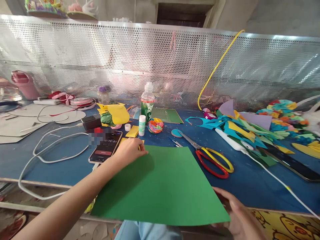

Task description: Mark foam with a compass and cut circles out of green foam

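Observation:
A large green sheet of paper (162,186) spans the space between my hands, its near edge reaching past the table's front edge. My left hand (131,150) is closed at the sheet's far left corner, thumb and fingers pressed together there. At the right edge, my right hand (231,210) grips the sheet, with part of the fingers hidden beneath it. A phone (106,146) showing a timer lies just left of my left hand. Beyond the sheet stand a glue stick (141,125) and a green-labelled bottle (147,101).
Scissors (212,160) with red and yellow handles lie right of the sheet. Colored paper scraps (240,126) and a dark phone (292,163) sit farther right. A white cable (37,150) loops at the left. Behind the table (65,170) rises a perforated metal panel (150,56).

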### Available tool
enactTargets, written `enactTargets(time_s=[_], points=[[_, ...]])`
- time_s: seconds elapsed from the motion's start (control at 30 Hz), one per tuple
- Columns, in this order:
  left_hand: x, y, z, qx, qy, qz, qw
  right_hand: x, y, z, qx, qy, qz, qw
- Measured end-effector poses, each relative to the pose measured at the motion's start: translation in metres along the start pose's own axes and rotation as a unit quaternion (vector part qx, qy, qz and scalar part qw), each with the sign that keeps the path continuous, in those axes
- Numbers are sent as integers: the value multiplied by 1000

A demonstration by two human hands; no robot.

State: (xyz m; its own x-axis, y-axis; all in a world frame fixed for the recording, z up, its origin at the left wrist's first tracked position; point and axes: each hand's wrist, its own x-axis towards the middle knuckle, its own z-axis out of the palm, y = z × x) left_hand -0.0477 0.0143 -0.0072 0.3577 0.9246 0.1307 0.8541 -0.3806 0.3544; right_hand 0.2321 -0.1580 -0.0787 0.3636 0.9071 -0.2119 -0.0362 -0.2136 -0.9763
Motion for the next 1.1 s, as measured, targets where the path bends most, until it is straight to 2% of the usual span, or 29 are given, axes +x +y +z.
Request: enactTargets(time_s=[0.03,0.1,0.17,0.3,0.4,0.53,0.6,0.77,0.93,1.1], points=[[0,-1,3,-10,0,2,1000,9,-7,-2,2,-27,-16,1000],[1,-3,9,-39,12,14,999,29,-22,-4,-88,-38,-87,992],[2,-6,14,-75,28,34,996,49,-36,0,-192,-66,-152,967],[3,-12,15,-119,40,48,991,89,-55,17,-277,-94,-248,924],[4,-14,12,-139,51,30,988,108,-70,34,-406,-103,-246,874],[5,-15,11,-149,73,-36,985,120,-89,53,-551,-112,-245,790],[6,-15,12,-138,76,-61,986,127,-98,60,-564,-114,-252,778],[6,-12,13,-153,75,-81,982,158,-111,62,-533,-121,-258,797],[4,-11,13,-183,68,-92,976,195,-102,59,-417,-115,-275,859],[3,-11,13,-193,86,-42,976,211,-84,54,-285,-109,-269,913]])
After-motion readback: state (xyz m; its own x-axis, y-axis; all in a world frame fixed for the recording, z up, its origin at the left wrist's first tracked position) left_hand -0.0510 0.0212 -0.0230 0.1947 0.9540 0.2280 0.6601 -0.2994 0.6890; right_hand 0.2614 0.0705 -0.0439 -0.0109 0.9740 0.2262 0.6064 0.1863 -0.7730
